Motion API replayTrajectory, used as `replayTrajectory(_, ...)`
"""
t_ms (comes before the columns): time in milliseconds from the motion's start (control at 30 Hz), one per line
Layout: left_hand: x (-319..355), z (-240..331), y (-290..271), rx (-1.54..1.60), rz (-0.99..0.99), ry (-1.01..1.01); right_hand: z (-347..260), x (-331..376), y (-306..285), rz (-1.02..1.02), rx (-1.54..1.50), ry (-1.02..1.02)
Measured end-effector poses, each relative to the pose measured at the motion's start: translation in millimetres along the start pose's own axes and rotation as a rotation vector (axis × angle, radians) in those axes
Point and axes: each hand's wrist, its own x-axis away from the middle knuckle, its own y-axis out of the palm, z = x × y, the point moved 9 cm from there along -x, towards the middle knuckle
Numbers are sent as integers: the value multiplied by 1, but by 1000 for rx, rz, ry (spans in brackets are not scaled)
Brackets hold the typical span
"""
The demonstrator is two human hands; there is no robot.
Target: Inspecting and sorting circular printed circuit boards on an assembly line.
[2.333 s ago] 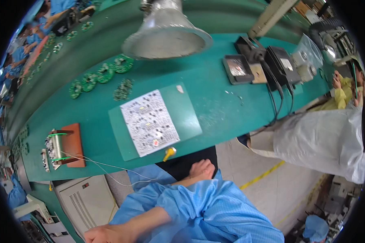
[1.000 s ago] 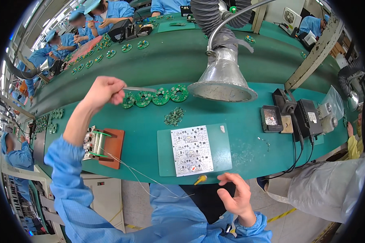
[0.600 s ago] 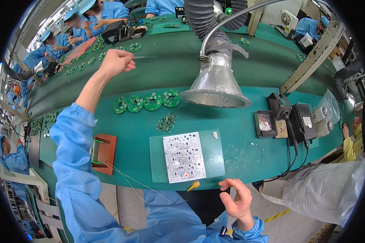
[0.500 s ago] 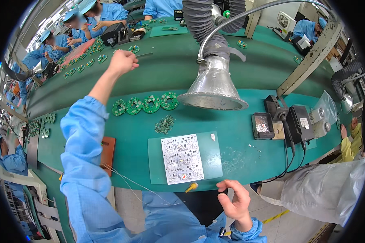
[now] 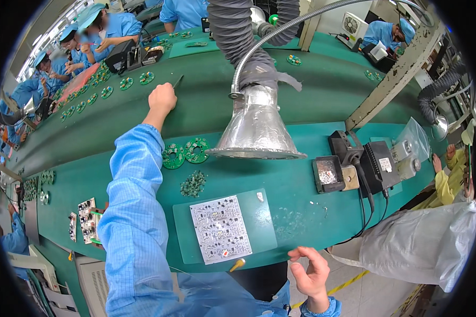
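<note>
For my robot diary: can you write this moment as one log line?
left hand: far across bench, gripping thin tool | right hand: open, empty | circuit board: on mat

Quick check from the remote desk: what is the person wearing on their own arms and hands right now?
Both arms are in light blue work-coat sleeves with a fine grid weave. The left sleeve runs long and loose up to a plain cuff at the wrist. Only the cuff of the right sleeve shows. The left hand and right hand are bare: no gloves, rings or straps visible.

- We see a long green workbench [image 5: 301, 190] curving across the view.
- On it lie a translucent green mat [image 5: 259, 222] carrying a white circuit board [image 5: 220, 228], round green boards [image 5: 185, 153], a heap of small parts [image 5: 193, 184] and a soldering station [image 5: 378, 166].
</note>
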Motion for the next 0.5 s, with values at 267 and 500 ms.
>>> replayTrajectory(267,-33,-9,8,660,-173,-262,4,-6,4,-27,-15,19)
replayTrajectory(500,-47,-2,-7,757,-55,-236,7,-7,-1,19,25,25)
